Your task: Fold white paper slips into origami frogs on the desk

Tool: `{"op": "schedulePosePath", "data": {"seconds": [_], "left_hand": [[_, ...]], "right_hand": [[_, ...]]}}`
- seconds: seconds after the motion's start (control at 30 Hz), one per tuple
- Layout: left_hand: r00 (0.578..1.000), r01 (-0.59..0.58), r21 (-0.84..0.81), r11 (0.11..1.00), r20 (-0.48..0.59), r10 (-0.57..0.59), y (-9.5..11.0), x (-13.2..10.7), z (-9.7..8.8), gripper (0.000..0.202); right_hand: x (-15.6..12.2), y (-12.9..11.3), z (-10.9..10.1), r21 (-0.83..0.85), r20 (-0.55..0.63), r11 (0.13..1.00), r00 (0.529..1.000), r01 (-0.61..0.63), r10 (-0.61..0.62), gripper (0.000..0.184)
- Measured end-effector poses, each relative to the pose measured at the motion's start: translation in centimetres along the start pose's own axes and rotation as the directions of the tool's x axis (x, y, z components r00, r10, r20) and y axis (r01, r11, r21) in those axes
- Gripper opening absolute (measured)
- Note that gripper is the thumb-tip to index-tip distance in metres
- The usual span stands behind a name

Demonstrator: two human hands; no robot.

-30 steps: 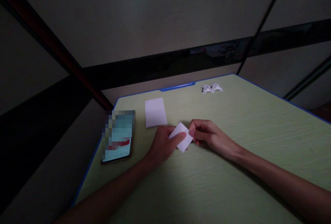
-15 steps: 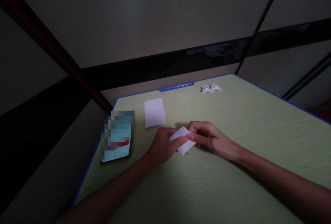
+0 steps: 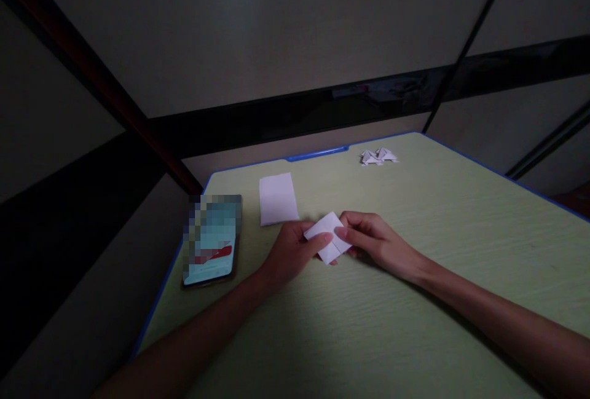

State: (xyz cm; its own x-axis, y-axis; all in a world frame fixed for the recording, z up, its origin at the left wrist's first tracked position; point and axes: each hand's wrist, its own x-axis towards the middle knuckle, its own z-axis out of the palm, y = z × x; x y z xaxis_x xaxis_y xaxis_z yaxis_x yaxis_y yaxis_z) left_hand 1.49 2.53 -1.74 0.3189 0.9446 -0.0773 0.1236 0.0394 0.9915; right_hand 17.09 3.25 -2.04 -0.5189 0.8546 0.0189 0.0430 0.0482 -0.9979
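Note:
A small white folded paper (image 3: 330, 252), diamond-shaped with crease lines on its face, is held between both hands over the table. My left hand (image 3: 292, 250) grips its left side, thumb flat on top and fingers beneath. On the right side, my right hand (image 3: 369, 235) pinches it with the thumb on the upper face and curled fingers behind. The undersides of the paper and most fingertips are hidden.
A pale green table (image 3: 442, 214) with a blue edge stands against a cabinet wall (image 3: 286, 36). A white paper stack (image 3: 278, 199) lies behind my left hand, a phone (image 3: 212, 245) at the left. Two folded paper figures (image 3: 378, 157) sit at the back right.
The folded paper and both hands have shifted slightly up in view. The thumbs have moved apart, showing more of the paper's middle.

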Motion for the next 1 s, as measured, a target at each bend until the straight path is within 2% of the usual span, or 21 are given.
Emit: {"op": "schedulePosePath", "data": {"seconds": [0.13,0.33,0.47,0.7,0.87,1.0], "left_hand": [[1.0,-0.004,0.05,0.999,0.023,0.003,-0.18,0.0,-0.02,0.022],[1.0,0.011,-0.012,1.0,0.028,-0.011,-0.33,0.06,-0.01,0.019],[0.999,0.018,-0.048,0.999,0.042,-0.016,-0.1,0.04,0.01,0.018],[1.0,0.025,-0.075,0.997,-0.005,-0.025,0.04,0.1,0.05,0.019],[1.0,0.027,-0.001,1.0,-0.011,-0.027,0.03,0.12,-0.04,0.019],[0.998,0.018,0.107,0.994,0.053,-0.024,-0.21,0.08,-0.1,0.023]], "right_hand": [[-0.17,-0.4,0.31,-0.058,0.02,0.998,1.0,0.023,-0.022,0.02],[-0.27,-0.08,0.22,-0.091,0.0,0.994,0.998,0.064,-0.064,0.025],[-0.37,-0.14,0.19,-0.111,0.017,0.993,0.999,0.048,-0.047,0.032],[-0.05,-0.14,0.23,-0.122,-0.028,0.993,1.0,0.007,-0.011,0.033],[-0.14,-0.08,0.07,-0.239,-0.028,0.97,0.998,0.049,-0.057,0.034],[-0.42,-0.32,0.01,-0.397,0.075,0.907,0.99,0.14,-0.12,0.032]]}}
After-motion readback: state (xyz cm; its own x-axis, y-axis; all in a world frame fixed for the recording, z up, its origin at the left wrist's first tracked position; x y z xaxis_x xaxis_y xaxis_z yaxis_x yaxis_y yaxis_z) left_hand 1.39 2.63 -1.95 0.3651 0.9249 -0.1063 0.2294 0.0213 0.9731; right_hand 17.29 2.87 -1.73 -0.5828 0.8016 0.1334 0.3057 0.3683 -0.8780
